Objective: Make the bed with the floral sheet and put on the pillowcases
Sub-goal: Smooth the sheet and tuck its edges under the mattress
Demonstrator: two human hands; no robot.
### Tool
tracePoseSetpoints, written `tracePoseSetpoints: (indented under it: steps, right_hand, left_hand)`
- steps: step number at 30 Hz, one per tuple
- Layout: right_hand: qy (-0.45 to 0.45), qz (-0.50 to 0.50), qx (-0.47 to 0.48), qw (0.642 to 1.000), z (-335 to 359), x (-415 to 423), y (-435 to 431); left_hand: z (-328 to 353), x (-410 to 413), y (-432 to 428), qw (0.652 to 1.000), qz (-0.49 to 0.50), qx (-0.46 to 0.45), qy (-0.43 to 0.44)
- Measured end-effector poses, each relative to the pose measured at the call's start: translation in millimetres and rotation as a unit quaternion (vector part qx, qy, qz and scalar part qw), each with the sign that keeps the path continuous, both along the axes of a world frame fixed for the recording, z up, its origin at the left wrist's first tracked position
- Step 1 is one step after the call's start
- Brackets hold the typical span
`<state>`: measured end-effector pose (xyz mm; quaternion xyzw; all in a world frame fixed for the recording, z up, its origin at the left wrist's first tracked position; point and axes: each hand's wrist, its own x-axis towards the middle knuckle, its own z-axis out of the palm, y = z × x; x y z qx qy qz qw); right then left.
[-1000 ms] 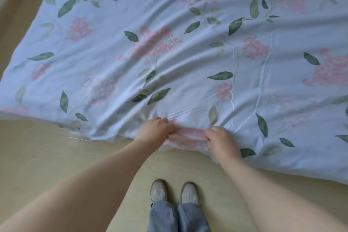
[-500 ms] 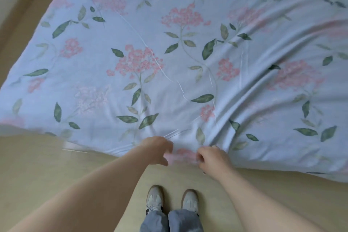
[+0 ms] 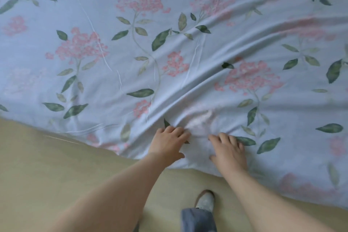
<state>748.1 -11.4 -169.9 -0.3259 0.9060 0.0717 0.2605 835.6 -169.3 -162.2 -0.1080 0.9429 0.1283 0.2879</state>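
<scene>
The floral sheet [image 3: 169, 47], pale blue with pink flowers and green leaves, lies spread over the bed and fills most of the view. Its near edge hangs over the bed's side. A long crease runs from between my hands up to the right. My left hand [image 3: 168, 144] lies palm down on the sheet near its edge, fingers spread and fairly straight. My right hand [image 3: 228, 149] lies flat beside it, fingers spread on the fabric. Neither hand grips the cloth. No pillowcases are in view.
A beige floor [image 3: 56, 175] runs along the near side of the bed. One of my shoes [image 3: 205, 198] and a blue trouser leg [image 3: 197, 220] show below, close to the sheet's hanging edge.
Both hands have let go of the pinched sheet edge and moved forward onto the sheet, now lying flat. I have stepped closer, and the sheet's edge hangs lower.
</scene>
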Motion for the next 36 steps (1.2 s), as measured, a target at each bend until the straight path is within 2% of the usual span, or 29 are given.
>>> tracePoseSetpoints:
  steps: [4, 7, 9, 12, 15, 19, 21, 25, 29, 33, 36]
  right_hand:
    - [0.017, 0.071, -0.066, 0.995, -11, -20, 15]
    - [0.002, 0.085, -0.092, 0.992, -8, -24, 21]
    - [-0.059, 0.06, -0.085, 0.993, 3, -26, 25]
    - [-0.162, 0.052, -0.004, 0.985, 8, -32, 44]
    - [-0.2, 0.011, 0.032, 0.979, 13, -35, 76]
    - [-0.219, -0.021, 0.033, 0.975, 19, -36, 100]
    - [-0.192, -0.032, 0.014, 0.981, 24, -33, 114]
    - [-0.042, -0.065, -0.002, 0.997, 40, -53, 159]
    - [0.003, -0.118, 0.024, 0.993, 43, -92, 205]
    - [-0.01, -0.098, 0.065, 0.993, 33, -133, 248]
    - [-0.049, -0.042, 0.072, 0.995, 22, -159, 274]
  left_hand:
    - [-7, -24, 29, 0.998, 0.044, -0.038, 0.018]
    - [2, -27, 40, 0.997, 0.07, -0.036, -0.004]
    - [10, -27, 41, 0.996, 0.086, -0.02, -0.025]
    - [16, -27, 54, 0.992, 0.093, 0.036, -0.071]
    - [18, -31, 89, 0.988, 0.073, 0.086, -0.107]
    - [21, -41, 102, 0.988, 0.031, 0.045, -0.144]
    - [25, -46, 104, 0.991, 0.009, 0.022, -0.129]
    - [34, -68, 137, 0.999, 0.018, 0.032, -0.004]
    - [29, -108, 195, 0.995, -0.034, 0.06, 0.075]
    - [16, -151, 250, 0.993, -0.079, 0.055, 0.071]
    - [3, -176, 285, 0.998, -0.057, 0.029, 0.007]
